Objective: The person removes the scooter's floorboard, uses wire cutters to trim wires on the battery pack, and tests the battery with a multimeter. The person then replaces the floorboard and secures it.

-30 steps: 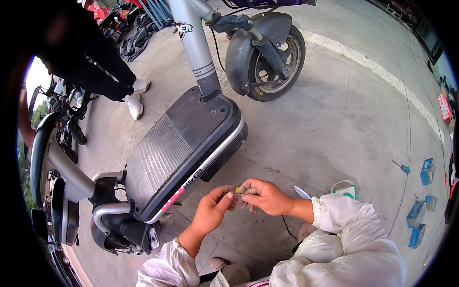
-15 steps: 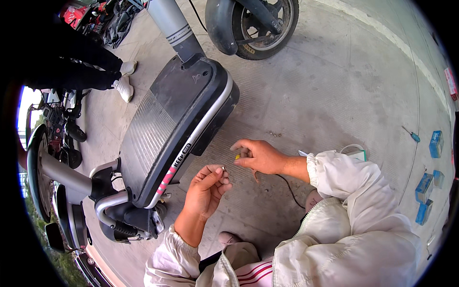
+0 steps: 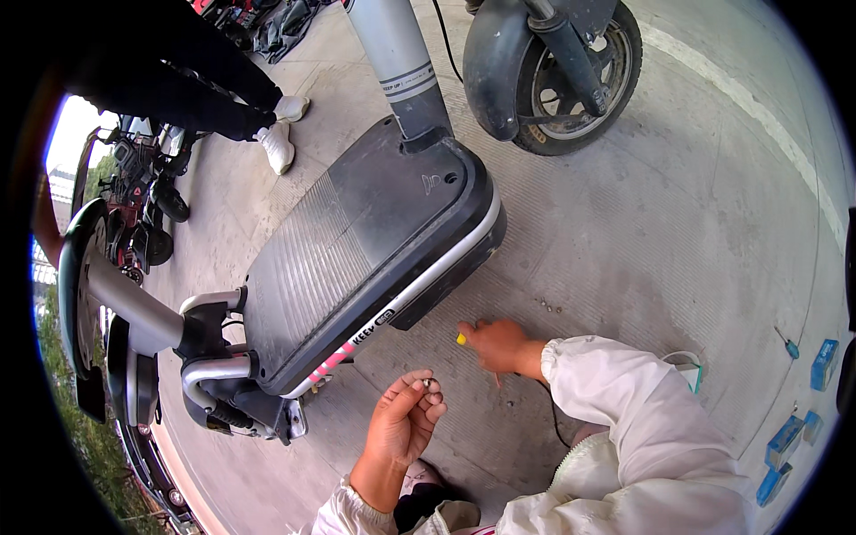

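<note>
My left hand point(image 3: 401, 421) is raised with thumb and fingers pinched on a small metal piece point(image 3: 429, 382), perhaps a screw or nut. Ahead and to its right, my right hand point(image 3: 501, 346) is closed round a thing with a yellow end point(image 3: 461, 339); the fingers hide most of it. A thin reddish strip shows below that hand. Both hands are apart from the electric scooter, whose black ribbed deck point(image 3: 348, 241) with a silver side rail point(image 3: 428, 287) stands just beyond them. Its grey stem point(image 3: 392, 53) rises at the far end.
Small metal bits point(image 3: 550, 308) lie on the concrete floor. A dark cable point(image 3: 557, 417) curves beside my right arm. Farther right are a teal-handled screwdriver point(image 3: 791, 348) and several blue boxes point(image 3: 785, 441). A black-fendered wheel point(image 3: 575, 98) stands ahead; a person in white shoes point(image 3: 278, 147) stands far left.
The view has shifted, so the scooter sits farther right and lower. My right hand has turned and the yellow end now points out to the left. My left hand keeps its pinch.
</note>
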`<action>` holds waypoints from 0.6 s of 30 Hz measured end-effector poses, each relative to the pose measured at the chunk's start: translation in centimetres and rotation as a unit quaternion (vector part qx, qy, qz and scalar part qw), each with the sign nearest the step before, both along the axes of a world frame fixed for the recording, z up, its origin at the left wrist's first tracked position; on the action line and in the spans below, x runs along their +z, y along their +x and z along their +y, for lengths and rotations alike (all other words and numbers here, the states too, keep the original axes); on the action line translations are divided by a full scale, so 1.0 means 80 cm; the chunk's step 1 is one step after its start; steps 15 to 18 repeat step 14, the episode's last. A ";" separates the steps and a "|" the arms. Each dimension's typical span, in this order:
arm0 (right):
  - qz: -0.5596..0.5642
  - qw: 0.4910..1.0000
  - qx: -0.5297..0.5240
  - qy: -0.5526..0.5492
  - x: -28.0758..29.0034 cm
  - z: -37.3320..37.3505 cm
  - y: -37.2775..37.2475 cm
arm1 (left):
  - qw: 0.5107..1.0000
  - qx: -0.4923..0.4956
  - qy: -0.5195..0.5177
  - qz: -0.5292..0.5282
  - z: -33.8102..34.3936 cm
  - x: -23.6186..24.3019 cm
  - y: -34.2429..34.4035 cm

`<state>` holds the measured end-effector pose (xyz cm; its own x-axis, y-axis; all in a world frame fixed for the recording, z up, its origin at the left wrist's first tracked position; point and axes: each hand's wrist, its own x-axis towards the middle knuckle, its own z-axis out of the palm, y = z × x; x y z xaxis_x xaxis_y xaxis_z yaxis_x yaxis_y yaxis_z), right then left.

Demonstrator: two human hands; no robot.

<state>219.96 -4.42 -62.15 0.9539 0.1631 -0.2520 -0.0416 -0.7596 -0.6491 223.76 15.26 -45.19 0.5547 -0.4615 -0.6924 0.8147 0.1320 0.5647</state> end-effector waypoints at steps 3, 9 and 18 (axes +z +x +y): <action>-0.062 0.986 -0.137 0.078 0.099 -0.054 -0.015 | 1.000 0.021 -0.004 -0.014 -0.004 0.002 0.005; -0.279 0.689 -0.410 0.529 0.202 -0.172 -0.090 | 0.993 0.060 -0.102 0.010 -0.036 0.008 0.017; -0.335 0.649 -0.402 0.552 0.218 -0.165 -0.103 | 0.987 0.068 -0.142 0.023 -0.072 0.020 0.021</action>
